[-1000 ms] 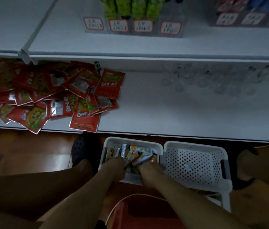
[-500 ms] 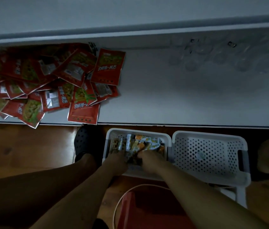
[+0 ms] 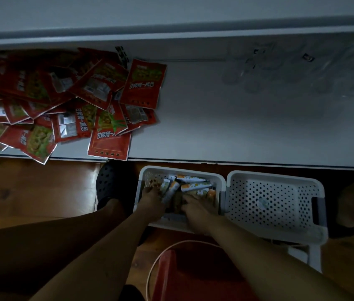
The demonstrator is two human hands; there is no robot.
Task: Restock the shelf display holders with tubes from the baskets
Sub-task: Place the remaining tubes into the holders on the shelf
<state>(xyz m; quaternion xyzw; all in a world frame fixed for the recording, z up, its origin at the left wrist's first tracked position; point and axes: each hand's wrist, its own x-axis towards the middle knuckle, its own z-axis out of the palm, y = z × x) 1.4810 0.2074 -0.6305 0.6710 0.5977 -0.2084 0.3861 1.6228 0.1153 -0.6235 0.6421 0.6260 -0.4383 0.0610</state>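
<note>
Both hands are down in the left white basket (image 3: 180,170), which stands on the wooden floor (image 3: 32,192) below the shelf (image 3: 237,131). The orange-and-white tubes (image 3: 192,185) lie heaped just beyond the fingers. The left hand (image 3: 152,200) touches a tilted tube at its thumb side, and the right hand (image 3: 195,208) digs into the pile. The light is too dim to tell whether either one grasps a tube. A second perforated basket (image 3: 276,176) sits against the first. Red snack packets (image 3: 74,101) crowd the shelf's left, and a black clog (image 3: 108,183) stands beside the baskets.
</note>
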